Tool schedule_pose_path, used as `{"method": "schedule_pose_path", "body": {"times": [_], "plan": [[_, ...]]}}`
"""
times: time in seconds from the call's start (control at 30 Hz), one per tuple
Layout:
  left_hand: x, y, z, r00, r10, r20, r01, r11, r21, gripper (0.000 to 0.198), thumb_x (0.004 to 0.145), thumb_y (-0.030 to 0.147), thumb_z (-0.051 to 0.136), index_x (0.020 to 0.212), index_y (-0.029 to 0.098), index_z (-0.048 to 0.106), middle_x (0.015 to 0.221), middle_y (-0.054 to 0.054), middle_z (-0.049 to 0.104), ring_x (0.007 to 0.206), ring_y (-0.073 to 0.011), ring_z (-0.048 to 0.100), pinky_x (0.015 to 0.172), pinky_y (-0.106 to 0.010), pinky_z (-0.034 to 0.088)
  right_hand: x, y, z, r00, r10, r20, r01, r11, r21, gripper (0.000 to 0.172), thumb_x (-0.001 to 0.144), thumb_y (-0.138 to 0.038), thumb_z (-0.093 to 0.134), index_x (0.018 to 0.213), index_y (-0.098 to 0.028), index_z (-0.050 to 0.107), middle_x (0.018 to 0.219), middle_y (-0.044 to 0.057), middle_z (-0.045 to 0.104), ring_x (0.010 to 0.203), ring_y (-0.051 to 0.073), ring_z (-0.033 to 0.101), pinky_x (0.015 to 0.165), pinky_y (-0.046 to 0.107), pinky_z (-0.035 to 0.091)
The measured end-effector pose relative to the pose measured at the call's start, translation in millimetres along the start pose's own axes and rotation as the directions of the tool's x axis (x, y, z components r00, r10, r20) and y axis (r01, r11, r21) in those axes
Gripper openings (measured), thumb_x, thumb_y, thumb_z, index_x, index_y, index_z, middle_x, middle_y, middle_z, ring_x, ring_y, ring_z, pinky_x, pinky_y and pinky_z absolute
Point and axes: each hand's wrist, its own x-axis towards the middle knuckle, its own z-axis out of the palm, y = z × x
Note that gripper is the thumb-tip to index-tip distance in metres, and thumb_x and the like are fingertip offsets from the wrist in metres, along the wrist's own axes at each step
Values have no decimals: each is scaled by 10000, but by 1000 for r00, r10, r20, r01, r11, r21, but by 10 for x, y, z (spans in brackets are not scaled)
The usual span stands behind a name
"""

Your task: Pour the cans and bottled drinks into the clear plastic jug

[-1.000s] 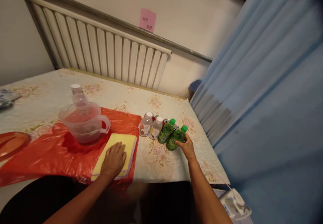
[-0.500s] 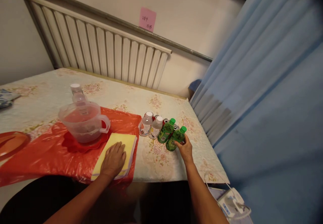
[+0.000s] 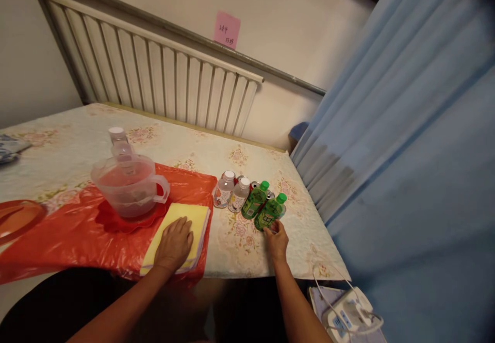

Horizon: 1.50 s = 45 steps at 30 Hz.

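Note:
My left hand [image 3: 175, 245] lies flat, fingers extended, on a yellow-covered stack of paper or cloth [image 3: 193, 218]. My right hand [image 3: 277, 239] is at the lower right side of a green drink bottle [image 3: 266, 214], its fingers curled against the base. Beside that bottle stands a second green bottle [image 3: 254, 202], also with a green cap. Two clear bottles with white caps continue the row leftward: one clear bottle [image 3: 238, 197] and another clear bottle [image 3: 224, 192]. Drink cans [image 3: 254, 184] stand partly hidden behind the bottles.
A clear plastic jug [image 3: 129, 191] stands on a red scalloped dish [image 3: 106, 218] over a red plastic sheet [image 3: 77, 245]. Behind it is another white-capped bottle [image 3: 117, 135]. An orange-red round item [image 3: 21, 219] lies left. A power strip [image 3: 351, 314] sits below the table's right corner, near a blue curtain [image 3: 406, 152].
My right hand has slid down and slightly left, from the upper side of the end green bottle to its base. The bottle's label now faces forward more. My left hand has stayed put.

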Motion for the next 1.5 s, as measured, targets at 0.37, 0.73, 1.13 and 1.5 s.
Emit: {"method": "schedule_pose_path", "body": {"times": [0.37, 0.73, 1.13, 1.5], "plan": [[-4, -19, 35, 1000, 18, -14, -18, 1000, 22, 351, 905, 272, 445, 1189, 140, 603, 1291, -155, 607, 1228, -299, 515, 1039, -451, 369, -9, 177, 106, 1000, 13, -4, -13, 999, -53, 658, 605, -425, 675, 1162, -77, 635, 984, 149, 725, 833, 253, 681, 797, 345, 532], [-4, -21, 38, 1000, 17, -9, -17, 999, 33, 347, 903, 271, 442, 1184, 144, 600, 1289, -148, 609, 1230, -290, 511, 1037, -449, 378, 8, 185, 117, 1000, -21, -1, 21, 998, -61, 663, 632, -430, 659, 1188, -70, 634, 955, 137, 733, 828, 252, 680, 802, 342, 523], [1, -24, 33, 1000, 29, -9, -29, 999, 15, 350, 900, 266, 447, 1183, 131, 603, 1282, -165, 607, 1222, -307, 514, 1032, -464, 385, 5, 179, 130, 999, -40, -22, 39, 996, -76, 640, 652, -432, 651, 1183, -75, 643, 965, 132, 732, 805, 246, 672, 761, 332, 516], [2, -11, 9, 1000, 24, 1, -24, 1000, 19, 338, 905, 269, 434, 1174, 148, 599, 1288, -163, 604, 1230, -299, 514, 1037, -462, 387, -6, 194, 135, 999, -44, -10, 44, 997, -66, 634, 670, -437, 643, 1192, -78, 630, 987, 133, 724, 826, 245, 661, 764, 332, 514]]}}
